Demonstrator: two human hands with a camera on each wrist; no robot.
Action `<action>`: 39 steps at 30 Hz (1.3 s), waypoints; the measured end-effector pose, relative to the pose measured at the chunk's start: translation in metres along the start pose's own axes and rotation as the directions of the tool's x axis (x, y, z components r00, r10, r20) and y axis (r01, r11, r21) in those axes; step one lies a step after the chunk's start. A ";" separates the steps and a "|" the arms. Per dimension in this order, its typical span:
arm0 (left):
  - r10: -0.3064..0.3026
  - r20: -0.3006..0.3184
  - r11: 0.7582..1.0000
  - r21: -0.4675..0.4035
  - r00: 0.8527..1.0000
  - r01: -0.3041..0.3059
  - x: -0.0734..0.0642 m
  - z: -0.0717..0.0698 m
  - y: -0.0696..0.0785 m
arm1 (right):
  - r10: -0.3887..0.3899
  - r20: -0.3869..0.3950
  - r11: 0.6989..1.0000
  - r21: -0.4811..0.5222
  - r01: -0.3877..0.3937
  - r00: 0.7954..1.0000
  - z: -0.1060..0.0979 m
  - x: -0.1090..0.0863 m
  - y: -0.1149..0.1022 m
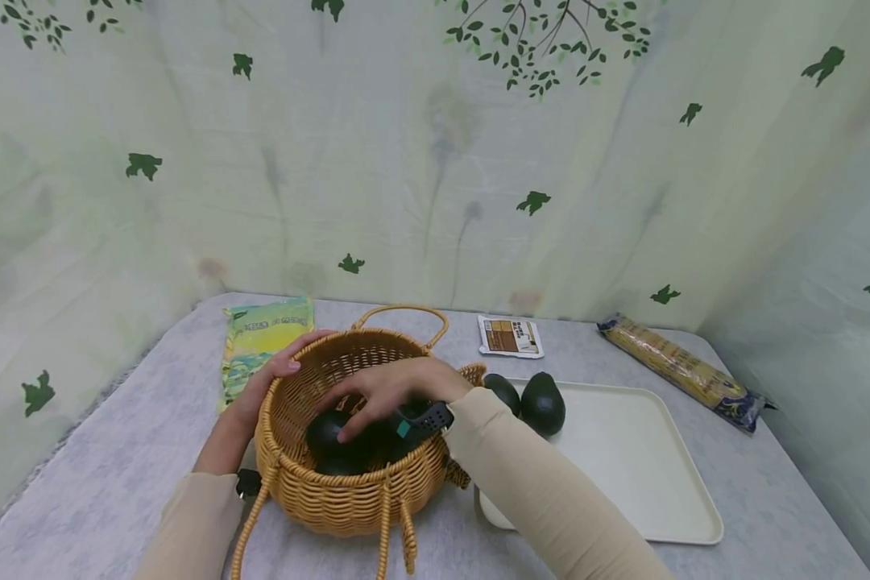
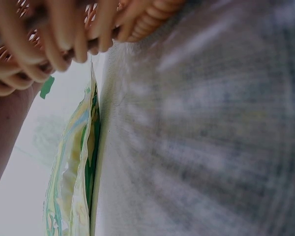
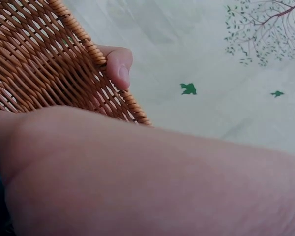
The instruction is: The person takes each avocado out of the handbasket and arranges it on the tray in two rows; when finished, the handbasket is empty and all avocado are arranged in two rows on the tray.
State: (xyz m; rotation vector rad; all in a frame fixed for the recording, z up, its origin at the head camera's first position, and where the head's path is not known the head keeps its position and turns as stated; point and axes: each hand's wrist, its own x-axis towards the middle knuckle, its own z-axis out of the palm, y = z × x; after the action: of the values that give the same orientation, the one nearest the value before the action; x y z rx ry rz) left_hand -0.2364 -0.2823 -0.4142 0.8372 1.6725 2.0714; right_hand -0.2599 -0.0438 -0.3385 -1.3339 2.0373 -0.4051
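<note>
A brown wicker basket point(image 1: 333, 501) is tilted, its opening facing me. My left hand point(image 1: 261, 388) grips its left rim; in the right wrist view the left thumb point(image 3: 119, 70) hooks over the woven edge. Inside the basket, my right hand point(image 1: 395, 383) reaches down with fingers and thumb curled round a dark avocado point(image 1: 323, 432). More dark avocado skin shows beneath and beside it, partly covered by the hand and wristband. Two avocados lie outside, one point(image 1: 542, 404) at the white tray's left end and another point(image 1: 503, 392) partly behind my sleeve.
The white tray point(image 1: 638, 459) lies right of the basket, under my right forearm. A yellow-green packet point(image 1: 264, 338) rests behind my left hand. Farther back are a small brown-and-white packet point(image 1: 511, 337) and a long yellow-and-blue package point(image 1: 677, 366). The basket's handle point(image 1: 406, 307) stands up behind.
</note>
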 end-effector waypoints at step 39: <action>0.059 0.046 0.998 -0.021 0.997 -0.058 0.002 0.003 0.003 | 0.022 -0.003 1.000 -0.011 -0.022 1.000 0.000 -0.001 0.001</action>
State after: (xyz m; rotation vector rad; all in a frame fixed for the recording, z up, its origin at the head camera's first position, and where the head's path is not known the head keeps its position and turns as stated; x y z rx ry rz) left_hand -0.2355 -0.2793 -0.4106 0.9320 1.6196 2.0865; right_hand -0.2598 -0.0425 -0.3386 -1.3170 2.0575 -0.3869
